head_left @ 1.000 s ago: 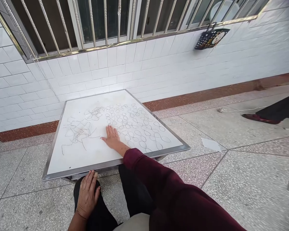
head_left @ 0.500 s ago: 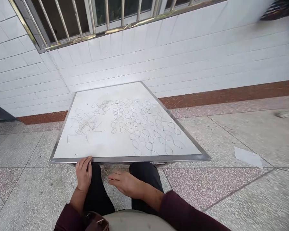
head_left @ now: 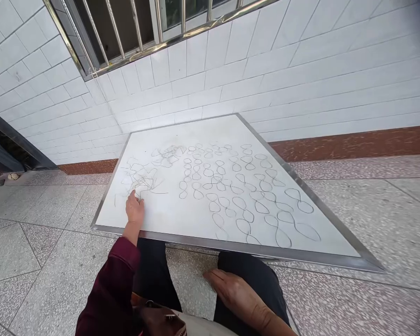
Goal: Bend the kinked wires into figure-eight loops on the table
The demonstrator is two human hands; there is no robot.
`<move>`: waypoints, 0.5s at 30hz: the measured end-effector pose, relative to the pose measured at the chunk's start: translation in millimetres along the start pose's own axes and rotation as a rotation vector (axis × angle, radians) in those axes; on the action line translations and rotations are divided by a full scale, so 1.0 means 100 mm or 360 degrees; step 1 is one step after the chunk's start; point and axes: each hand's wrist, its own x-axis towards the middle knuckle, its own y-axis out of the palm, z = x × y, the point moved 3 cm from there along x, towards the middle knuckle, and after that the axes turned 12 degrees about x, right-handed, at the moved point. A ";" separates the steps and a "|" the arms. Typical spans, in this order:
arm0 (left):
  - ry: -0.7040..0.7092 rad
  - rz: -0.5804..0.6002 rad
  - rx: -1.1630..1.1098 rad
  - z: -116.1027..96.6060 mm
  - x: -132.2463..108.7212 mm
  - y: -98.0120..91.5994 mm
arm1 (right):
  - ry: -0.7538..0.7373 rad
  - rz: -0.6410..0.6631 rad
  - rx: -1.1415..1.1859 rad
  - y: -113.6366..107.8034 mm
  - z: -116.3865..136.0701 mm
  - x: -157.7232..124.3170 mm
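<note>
A low white table with a metal rim (head_left: 182,241) stands in front of my knees. Several thin wire loops (head_left: 238,196) lie in rows across its middle and right. A tangled heap of thin wire (head_left: 143,179) lies at its left. My left hand (head_left: 135,208) reaches over the near rim, its fingers bunched together at the lower edge of the tangle; what they pinch is too thin to make out. My right hand (head_left: 233,291) lies flat on my right thigh with the fingers stretched out, holding nothing.
A white tiled wall (head_left: 301,70) with a barred window (head_left: 126,28) rises right behind the table. Speckled floor tiles (head_left: 371,196) surround it. A dark doorway frame (head_left: 7,144) stands at the far left, with small things on the floor beside it.
My left hand has risen from the table's near rim onto the top, at the wire tangle. My right hand left the table and dropped onto my thigh. The view swung left.
</note>
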 end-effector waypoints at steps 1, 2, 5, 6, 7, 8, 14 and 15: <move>-0.0006 0.0012 0.0016 0.01 0.01 0.00 | 0.0010 -0.0004 0.0003 0.00 0.00 0.01; -0.0008 0.0022 0.0034 0.02 0.01 0.00 | 0.0017 -0.0005 0.0002 0.00 0.00 0.02; 0.0003 0.0028 0.0110 0.04 -0.01 -0.02 | 0.0026 0.0015 0.0002 0.05 0.00 0.08; 0.0016 0.0019 0.0141 0.03 -0.01 -0.03 | 0.0025 0.0024 0.0006 0.07 0.00 0.11; 0.0038 0.0007 0.0173 0.01 -0.01 -0.05 | 0.0021 0.0032 0.0018 0.10 0.00 0.15; 0.0073 -0.0006 0.0205 -0.02 0.00 -0.06 | 0.0020 0.0033 0.0035 0.13 0.00 0.18; 0.0454 0.0028 0.0351 -0.21 0.18 -0.02 | 0.0063 0.0015 0.0152 0.24 -0.01 0.36; 0.0495 0.0048 0.0371 -0.22 0.22 0.01 | 0.0072 0.0028 0.0150 0.25 -0.01 0.38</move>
